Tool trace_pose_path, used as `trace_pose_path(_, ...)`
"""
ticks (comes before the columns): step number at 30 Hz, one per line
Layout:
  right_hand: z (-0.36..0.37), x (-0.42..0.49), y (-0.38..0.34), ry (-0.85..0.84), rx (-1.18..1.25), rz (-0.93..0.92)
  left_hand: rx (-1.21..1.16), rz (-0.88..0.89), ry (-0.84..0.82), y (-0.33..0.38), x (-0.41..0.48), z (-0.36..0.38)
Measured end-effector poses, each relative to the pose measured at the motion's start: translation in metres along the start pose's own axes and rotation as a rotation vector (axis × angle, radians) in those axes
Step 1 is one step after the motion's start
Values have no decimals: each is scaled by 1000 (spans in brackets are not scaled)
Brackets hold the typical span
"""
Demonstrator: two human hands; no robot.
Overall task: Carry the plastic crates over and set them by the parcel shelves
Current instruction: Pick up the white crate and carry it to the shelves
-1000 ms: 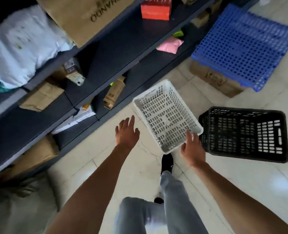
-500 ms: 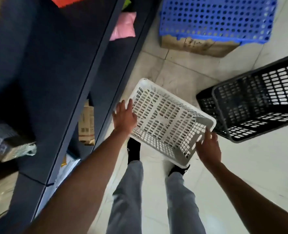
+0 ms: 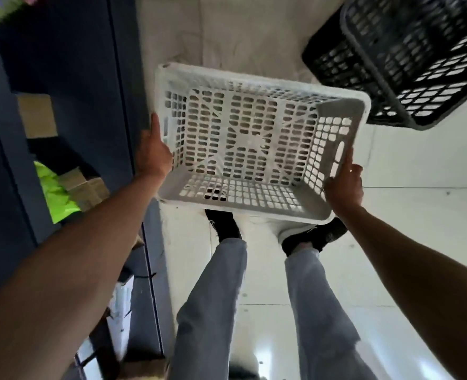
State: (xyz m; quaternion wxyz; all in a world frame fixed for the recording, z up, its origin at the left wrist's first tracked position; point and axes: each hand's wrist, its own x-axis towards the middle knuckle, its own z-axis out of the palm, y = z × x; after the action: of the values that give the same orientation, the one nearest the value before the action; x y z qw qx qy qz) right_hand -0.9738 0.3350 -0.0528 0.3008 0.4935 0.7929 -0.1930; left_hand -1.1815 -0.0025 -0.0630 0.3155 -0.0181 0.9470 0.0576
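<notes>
In the head camera I see the left hand [image 3: 153,149] and the right hand [image 3: 343,182] each at one short side of the white crate [image 3: 240,193], fingers grasping its walls. The crate hangs over the floor [image 3: 418,215], above the feet and just beside the parcel shelves [image 3: 62,78]. The black crate [image 3: 407,64] is near it, on the right. I think it should go down flat, both sides level, toes out of the way, before the fingers let go.

parcel storeroom: dark metal shelves [image 3: 70,78] holding cardboard boxes [image 3: 36,116], tiled floor [image 3: 418,215].
</notes>
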Motion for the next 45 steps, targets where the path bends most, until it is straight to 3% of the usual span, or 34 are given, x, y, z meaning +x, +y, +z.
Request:
trace_pose_path(9,4,15,17,63,-21,-24,98,-1,10,3,-2,-2)
trace_pose_path(21,-102,-37,108,-26,47,13,209,-30,-35,90,-118,-60)
trace_pose_path(31,-270,-115,276,-7,210,166,314,117,-30,283,-278,-137)
trace_pose_path(45,-503,-170,581,226,519,557,448,716,-16,695,-478,-157)
